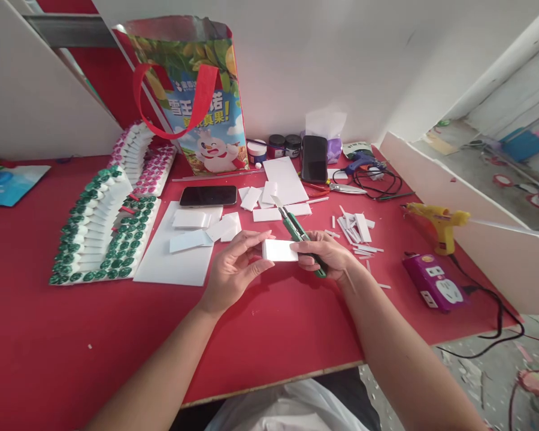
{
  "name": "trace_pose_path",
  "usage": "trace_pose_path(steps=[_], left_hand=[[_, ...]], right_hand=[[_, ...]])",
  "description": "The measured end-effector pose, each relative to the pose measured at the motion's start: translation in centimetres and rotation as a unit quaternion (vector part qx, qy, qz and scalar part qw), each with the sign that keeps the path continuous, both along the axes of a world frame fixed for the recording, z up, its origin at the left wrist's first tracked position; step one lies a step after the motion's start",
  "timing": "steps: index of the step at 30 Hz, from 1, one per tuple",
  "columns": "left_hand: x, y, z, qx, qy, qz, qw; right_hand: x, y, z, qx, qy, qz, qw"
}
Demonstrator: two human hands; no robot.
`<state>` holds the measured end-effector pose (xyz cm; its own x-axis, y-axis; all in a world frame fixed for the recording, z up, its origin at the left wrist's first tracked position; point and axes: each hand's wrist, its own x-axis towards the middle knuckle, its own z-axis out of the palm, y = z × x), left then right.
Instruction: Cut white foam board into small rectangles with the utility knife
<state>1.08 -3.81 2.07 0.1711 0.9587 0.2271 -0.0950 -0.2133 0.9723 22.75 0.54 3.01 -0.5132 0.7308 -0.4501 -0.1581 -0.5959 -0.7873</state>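
Observation:
A small white rectangular block (280, 250) is held level between my two hands above the red table. My left hand (239, 263) pinches its left end, thumb at the lower edge and fingers at the upper. The fingers of my right hand (326, 254) wrap round a green utility knife (296, 227), its blade out and pointing up and away from me. My right thumb also presses on the block's right end. Beyond my hands, white rectangular pieces (191, 219) lie on a larger white sheet (170, 263).
Thin white strips (354, 230) are scattered right of my hands. Farther right are a yellow glue gun (440, 221) and a purple power socket (433, 281) with a cable. Behind stand a printed bag (211, 114), phones (209, 196), scissors (345, 188) and green-and-white rows (103, 233).

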Motion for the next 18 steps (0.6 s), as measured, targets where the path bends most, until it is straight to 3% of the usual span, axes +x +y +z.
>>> trace_pose_path(steps=[11,14,18], left_hand=[[0.1,0.0,0.3,-0.011,-0.008,-0.004,1.0],[0.1,0.1,-0.1,-0.057,-0.054,-0.039,0.996],[0.0,0.3,-0.9,-0.102,-0.055,-0.001,0.993]], right_hand=[[0.1,0.1,0.0,0.019,-0.007,-0.001,1.0],[0.4,0.1,0.0,0.053,-0.014,-0.016,0.998],[0.6,0.0,0.3,0.13,-0.059,-0.041,0.989]])
